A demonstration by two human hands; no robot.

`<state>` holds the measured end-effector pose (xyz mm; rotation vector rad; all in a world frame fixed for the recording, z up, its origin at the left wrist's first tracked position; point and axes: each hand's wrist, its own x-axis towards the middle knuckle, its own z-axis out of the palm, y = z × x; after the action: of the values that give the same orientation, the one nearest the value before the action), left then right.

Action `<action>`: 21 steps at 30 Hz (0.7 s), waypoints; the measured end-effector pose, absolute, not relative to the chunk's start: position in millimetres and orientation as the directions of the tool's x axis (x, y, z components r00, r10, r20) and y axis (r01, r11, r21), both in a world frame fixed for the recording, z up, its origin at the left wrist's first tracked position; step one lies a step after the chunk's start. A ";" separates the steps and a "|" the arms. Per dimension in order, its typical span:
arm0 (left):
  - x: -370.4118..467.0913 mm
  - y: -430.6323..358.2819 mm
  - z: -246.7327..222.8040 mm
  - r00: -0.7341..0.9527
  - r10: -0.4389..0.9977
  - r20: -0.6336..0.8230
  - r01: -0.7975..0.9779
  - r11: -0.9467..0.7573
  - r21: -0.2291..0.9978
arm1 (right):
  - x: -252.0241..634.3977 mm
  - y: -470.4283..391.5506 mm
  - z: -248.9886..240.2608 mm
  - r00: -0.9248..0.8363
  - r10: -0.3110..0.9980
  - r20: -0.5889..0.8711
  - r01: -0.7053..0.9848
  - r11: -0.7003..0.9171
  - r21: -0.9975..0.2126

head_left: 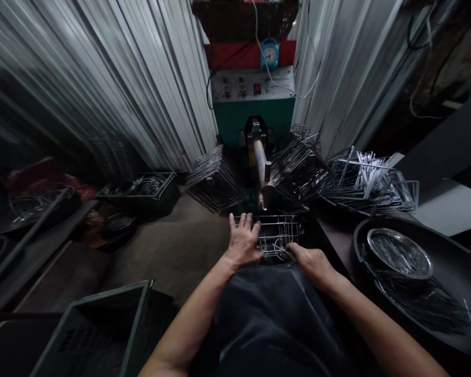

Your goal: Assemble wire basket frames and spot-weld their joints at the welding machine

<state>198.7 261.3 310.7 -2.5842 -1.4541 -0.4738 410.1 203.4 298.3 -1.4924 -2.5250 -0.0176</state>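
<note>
A wire rack (277, 228) of thin metal bars lies in front of me, under the machine's pointed metal tip (262, 201). My left hand (243, 243) spans the rack's left end, its fingers spread over the far bars and its thumb by the near side. At the rack's near right corner, my right hand (308, 259) is closed in a pinch on a thin wire piece (281, 248), which looks partly curved. The fingertips of that hand are partly hidden.
Behind the tip stands a green machine (235, 115) with a switch panel. Stacked wire frames (214, 178) flank it, with more frames (372, 180) at right. A black basin (451, 262) holds a metal bowl (400, 254) of wire pieces. A green crate (137, 314) stands lower left.
</note>
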 end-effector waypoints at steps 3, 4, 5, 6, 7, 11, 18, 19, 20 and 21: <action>203.6 261.6 310.1 0.500 0.800 0.330 0.843 -0.537 0.024 | 380.7 224.6 300.0 -0.439 0.891 0.115 0.896 0.443 -0.015; 203.8 262.1 309.4 0.497 0.803 0.329 0.845 -0.534 0.027 | 372.7 228.8 298.0 -0.403 0.909 0.106 0.913 0.408 -0.026; 203.5 262.9 308.3 0.490 0.808 0.328 0.849 -0.528 0.032 | 366.4 231.7 295.5 -0.360 0.927 0.102 0.928 0.367 -0.059; 202.7 263.7 307.0 0.482 0.812 0.328 0.852 -0.521 0.040 | 362.0 233.4 292.7 -0.318 0.943 0.101 0.938 0.329 -0.108; 201.6 264.6 305.6 0.476 0.816 0.327 0.855 -0.517 0.047 | 359.5 234.2 290.5 -0.284 0.954 0.097 0.940 0.297 -0.165; 198.7 267.6 301.4 0.481 0.820 0.311 0.849 -0.524 0.067 | 362.4 235.4 293.7 -0.314 0.949 -0.027 0.911 0.294 -0.291; 197.2 273.2 303.1 0.456 0.841 0.293 0.852 -0.507 0.130 | 369.5 239.4 321.1 -0.529 0.829 -0.181 0.844 0.490 -0.218; 196.5 274.4 303.1 0.452 0.843 0.292 0.852 -0.505 0.139 | 368.7 240.2 322.2 -0.530 0.828 -0.182 0.845 0.500 -0.188; 195.9 275.5 302.9 0.451 0.844 0.291 0.850 -0.505 0.148 | 367.5 241.3 322.5 -0.525 0.830 -0.187 0.851 0.503 -0.155; 195.2 276.7 302.5 0.450 0.845 0.289 0.848 -0.506 0.157 | 366.0 242.6 322.2 -0.513 0.836 -0.193 0.858 0.498 -0.125</action>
<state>195.2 276.7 302.5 -2.6663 -1.5564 -0.5218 366.0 242.6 322.2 -1.5950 -2.8098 0.3336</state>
